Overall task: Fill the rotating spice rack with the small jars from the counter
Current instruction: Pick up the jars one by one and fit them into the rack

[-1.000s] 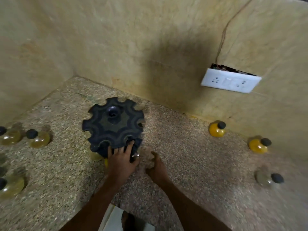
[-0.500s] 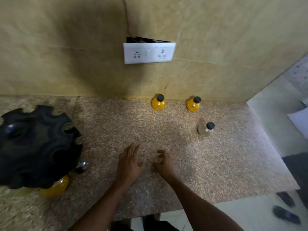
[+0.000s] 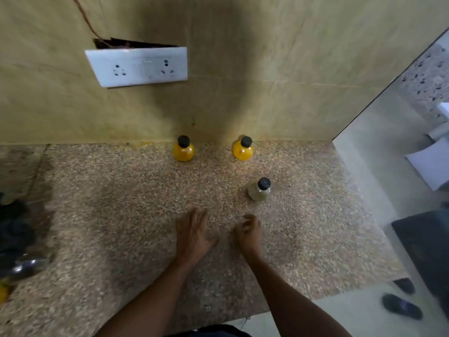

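The wall (image 3: pixel 267 69) behind is covered with beige tiles and takes most of the upper view. Below it lies a speckled granite counter (image 3: pixel 121 215), which ends at the right, where a pale floor (image 3: pixel 379 181) shows. On the floor lie a dark mat (image 3: pixel 427 249) and a dark slipper (image 3: pixel 401 310). A white socket plate (image 3: pixel 138 66) hangs tilted on the wall, with a dark opening just above it.

At the far left edge, blurred, stands the black spice rack (image 3: pixel 14 229); only a part of it is visible. Against the wall stand two small jars with orange content and black caps: the left orange jar (image 3: pixel 183 150) and the right orange jar (image 3: pixel 243 149), well apart from each other. Nearer to the person stands a pale jar (image 3: pixel 259 190), upright, also with a black cap.

Both hands are over the counter and hold nothing. The left hand (image 3: pixel 193 233) is flat, palm down, its fingers straight and a little apart. The right hand (image 3: pixel 249 231) is just beside it, its fingers loosely curled, near the pale jar but not touching it.
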